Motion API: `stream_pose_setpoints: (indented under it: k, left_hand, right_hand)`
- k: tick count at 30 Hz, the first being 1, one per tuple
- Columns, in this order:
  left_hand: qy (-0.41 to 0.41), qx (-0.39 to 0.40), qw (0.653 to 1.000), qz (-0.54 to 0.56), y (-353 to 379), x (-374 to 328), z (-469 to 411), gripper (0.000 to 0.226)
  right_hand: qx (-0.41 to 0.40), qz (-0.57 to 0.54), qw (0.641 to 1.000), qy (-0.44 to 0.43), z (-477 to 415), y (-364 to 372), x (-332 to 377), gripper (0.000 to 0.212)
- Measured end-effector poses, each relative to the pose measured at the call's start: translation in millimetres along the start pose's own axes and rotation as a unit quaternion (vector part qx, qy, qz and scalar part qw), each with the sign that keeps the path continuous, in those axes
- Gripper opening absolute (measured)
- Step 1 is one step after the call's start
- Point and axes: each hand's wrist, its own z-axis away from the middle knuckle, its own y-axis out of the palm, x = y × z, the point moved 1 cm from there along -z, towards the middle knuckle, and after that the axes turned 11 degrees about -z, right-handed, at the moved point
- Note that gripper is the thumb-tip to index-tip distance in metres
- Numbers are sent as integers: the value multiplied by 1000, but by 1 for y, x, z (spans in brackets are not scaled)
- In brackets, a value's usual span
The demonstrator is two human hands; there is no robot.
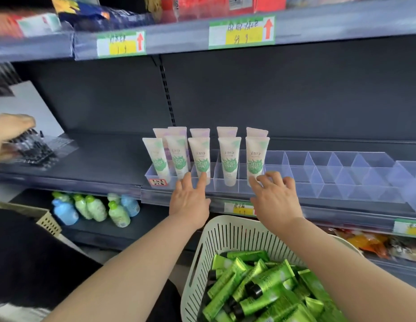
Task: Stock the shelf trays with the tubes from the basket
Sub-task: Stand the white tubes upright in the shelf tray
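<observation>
Green tubes (267, 287) lie heaped in the basket (225, 231) below the shelf (97, 154) while the left hand (189, 201) and right hand (275, 202), fingers (202, 180) open and empty, rest at the clear tray (225, 188), where a careless nudge could topple the upright white tubes (229, 159).

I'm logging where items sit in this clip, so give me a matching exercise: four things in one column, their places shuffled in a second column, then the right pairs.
Things:
1. white tubes
2. green tubes
3. small bottles
4. red-arrow price labels

Places:
A. on the lower shelf
B. on the upper shelf's front edge
C. lying in the slotted basket
D. standing in the clear tray

Pairs: 1-D, 2-C, 3-A, 4-B.
</observation>
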Motion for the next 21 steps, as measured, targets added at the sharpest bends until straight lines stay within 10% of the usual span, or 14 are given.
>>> stream_pose_setpoints:
  k: [21]
  left_hand:
    - [-32, -13, 999, 7, 12, 34, -23, 68]
  right_hand:
    - [17, -59, 998, -17, -23, 16, 22, 63]
